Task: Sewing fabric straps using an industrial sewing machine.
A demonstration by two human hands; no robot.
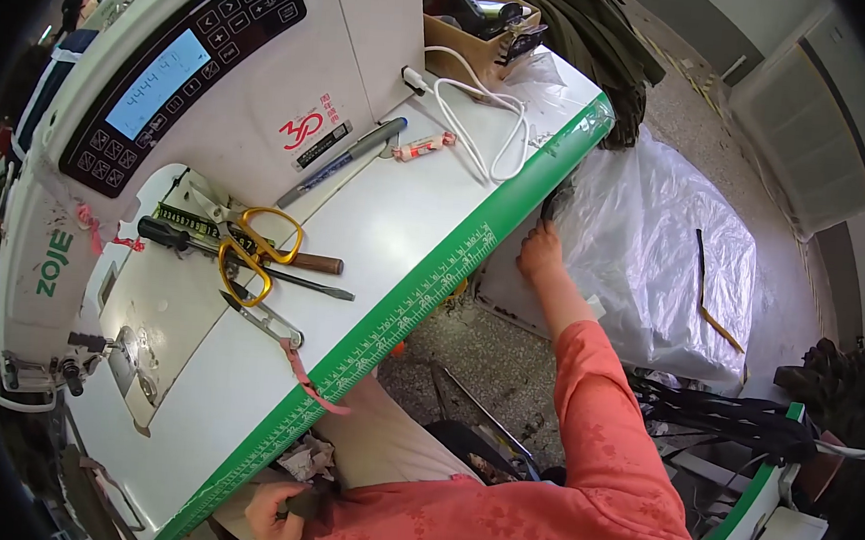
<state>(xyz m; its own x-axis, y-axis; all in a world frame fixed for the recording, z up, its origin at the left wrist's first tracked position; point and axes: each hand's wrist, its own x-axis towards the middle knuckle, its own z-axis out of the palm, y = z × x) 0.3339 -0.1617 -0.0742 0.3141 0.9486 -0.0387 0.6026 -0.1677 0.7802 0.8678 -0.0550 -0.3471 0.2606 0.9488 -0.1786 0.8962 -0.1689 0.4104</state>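
Note:
My right hand (540, 254) reaches out past the green ruler-marked table edge (420, 299) to the side of a large clear plastic bag (655, 245). Its fingers curl around a dark strap (556, 200) that sticks up between the table edge and the bag. My left hand (272, 522) is low, near my lap, just under the table's front edge. It pinches a small dark piece (288, 508) next to some crumpled grey material (307, 457). Both sleeves are coral pink.
On the white table lie yellow-handled scissors (258, 248), a screwdriver (233, 248), thread snips (263, 320), a pen (345, 159), a white cable (484, 113) and a cardboard box (474, 32). A sewing machine (165, 81) with a control panel stands at the left. Dark straps (723, 416) are piled on the right.

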